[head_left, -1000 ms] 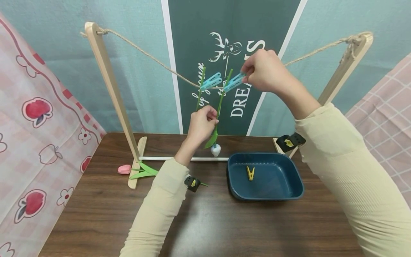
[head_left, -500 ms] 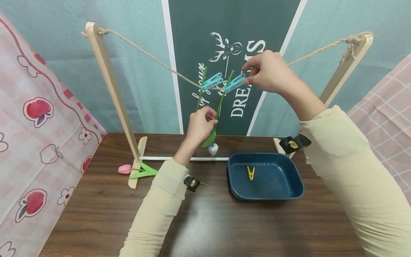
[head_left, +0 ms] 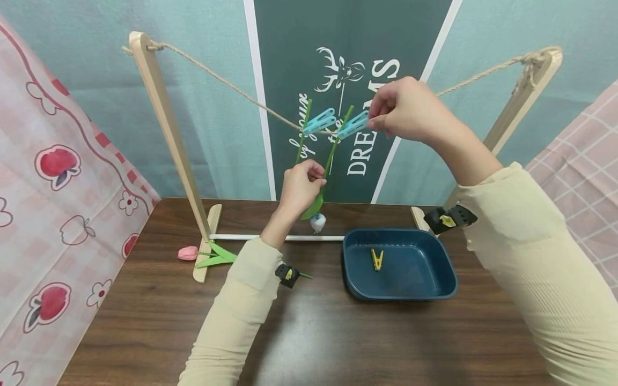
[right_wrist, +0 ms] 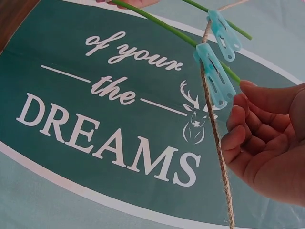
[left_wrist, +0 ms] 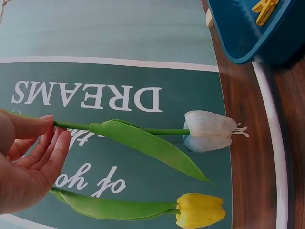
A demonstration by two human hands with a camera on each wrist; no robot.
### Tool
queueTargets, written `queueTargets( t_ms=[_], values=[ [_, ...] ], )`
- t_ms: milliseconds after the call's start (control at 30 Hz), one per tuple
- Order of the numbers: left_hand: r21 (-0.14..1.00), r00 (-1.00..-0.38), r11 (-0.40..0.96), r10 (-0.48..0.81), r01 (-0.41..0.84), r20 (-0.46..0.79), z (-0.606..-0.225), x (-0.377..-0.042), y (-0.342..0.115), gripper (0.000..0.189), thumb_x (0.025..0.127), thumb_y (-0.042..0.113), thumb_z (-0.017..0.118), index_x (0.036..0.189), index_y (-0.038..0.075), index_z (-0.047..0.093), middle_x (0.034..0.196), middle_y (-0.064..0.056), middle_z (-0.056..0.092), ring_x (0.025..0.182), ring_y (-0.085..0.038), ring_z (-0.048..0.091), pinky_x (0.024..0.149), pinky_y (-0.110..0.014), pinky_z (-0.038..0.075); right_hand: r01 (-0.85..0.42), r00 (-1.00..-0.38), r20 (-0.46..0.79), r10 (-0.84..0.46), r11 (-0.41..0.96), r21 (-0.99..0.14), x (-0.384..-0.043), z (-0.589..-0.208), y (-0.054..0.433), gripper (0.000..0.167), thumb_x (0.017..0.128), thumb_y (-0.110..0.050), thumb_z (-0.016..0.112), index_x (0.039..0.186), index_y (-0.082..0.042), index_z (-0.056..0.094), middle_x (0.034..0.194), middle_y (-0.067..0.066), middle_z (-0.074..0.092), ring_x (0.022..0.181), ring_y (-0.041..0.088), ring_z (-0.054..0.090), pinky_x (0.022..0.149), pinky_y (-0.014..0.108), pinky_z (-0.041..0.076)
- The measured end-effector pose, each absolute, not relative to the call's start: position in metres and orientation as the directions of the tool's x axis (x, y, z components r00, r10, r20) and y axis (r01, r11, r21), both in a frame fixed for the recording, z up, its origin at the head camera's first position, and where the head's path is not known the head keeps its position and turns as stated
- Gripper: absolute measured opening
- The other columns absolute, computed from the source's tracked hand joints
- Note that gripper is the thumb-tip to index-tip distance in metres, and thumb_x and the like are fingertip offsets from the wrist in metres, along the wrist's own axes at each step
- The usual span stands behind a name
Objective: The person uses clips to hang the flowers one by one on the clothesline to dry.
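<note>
In the head view my left hand (head_left: 301, 187) pinches the green stem of a white tulip (head_left: 317, 222), which hangs bloom down. A light blue clothespin (right_wrist: 215, 76) clips that stem to the rope (right_wrist: 217, 138). Just beside its handle ends is my right hand (head_left: 405, 110); its fingers are loosely curled and hold nothing. To the left, a second blue clothespin (head_left: 319, 121) clips another stem; the left wrist view shows a yellow tulip (left_wrist: 200, 211) hanging beside the white one (left_wrist: 209, 131).
The rope spans two wooden posts (head_left: 166, 134), joined below by a white rod (head_left: 241, 237). A pink tulip (head_left: 187, 253) lies on the table at left, partly behind my left arm. A blue basin (head_left: 401, 297) at right contains a yellow clothespin (head_left: 377, 260).
My right hand has drawn back slightly to the right, its fingers coming off the blue clothespin. The white bloom has swung a little left while my left hand keeps its pinch.
</note>
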State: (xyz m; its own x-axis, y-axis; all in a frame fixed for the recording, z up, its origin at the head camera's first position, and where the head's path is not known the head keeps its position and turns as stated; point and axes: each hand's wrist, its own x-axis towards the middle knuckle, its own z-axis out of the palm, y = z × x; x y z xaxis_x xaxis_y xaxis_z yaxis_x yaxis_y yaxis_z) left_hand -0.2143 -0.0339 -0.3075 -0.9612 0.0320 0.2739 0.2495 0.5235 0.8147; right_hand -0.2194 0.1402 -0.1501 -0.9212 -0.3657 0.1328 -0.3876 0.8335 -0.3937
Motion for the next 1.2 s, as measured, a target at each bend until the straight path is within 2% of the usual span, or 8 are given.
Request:
queueTargets(
  t_ms=[333,600,1200],
  values=[
    [0.816,-0.962,0.523,0.028,0.247,0.273,-0.307,-0.214,-0.034,0.007,0.081,0.002,0.067,0.087,0.002,0.063,0.081,-0.008,0.064,0.075,-0.018,0.059,0.07,-0.028,0.047,-0.382,-0.913,0.04,-0.405,0.819,-0.429,-0.214,-0.155,0.141,0.013,0.086,-0.014,0.062,0.085,-0.001,0.062,0.062,0.008,0.057,0.056,0.021,0.053,0.058,0.033,0.037],
    [0.82,-0.964,0.52,0.032,0.241,0.263,-0.308,-0.213,-0.033,0.008,0.081,0.002,0.067,0.088,0.003,0.063,0.082,-0.007,0.064,0.075,-0.017,0.059,0.07,-0.027,0.047,-0.381,-0.907,0.008,-0.421,0.812,-0.442,-0.213,-0.162,0.144,0.012,0.085,-0.012,0.063,0.086,0.0,0.063,0.062,0.009,0.058,0.057,0.022,0.054,0.057,0.032,0.04],
    [0.821,-0.968,0.521,0.042,0.234,0.249,-0.312,-0.21,-0.042,0.006,0.082,0.003,0.066,0.087,0.004,0.063,0.081,-0.006,0.064,0.074,-0.017,0.059,0.069,-0.027,0.046,-0.352,-0.902,-0.069,-0.425,0.819,-0.453,-0.212,-0.179,0.157,0.009,0.085,-0.011,0.063,0.083,-0.002,0.062,0.062,0.007,0.056,0.057,0.022,0.053,0.057,0.035,0.037]
  ],
)
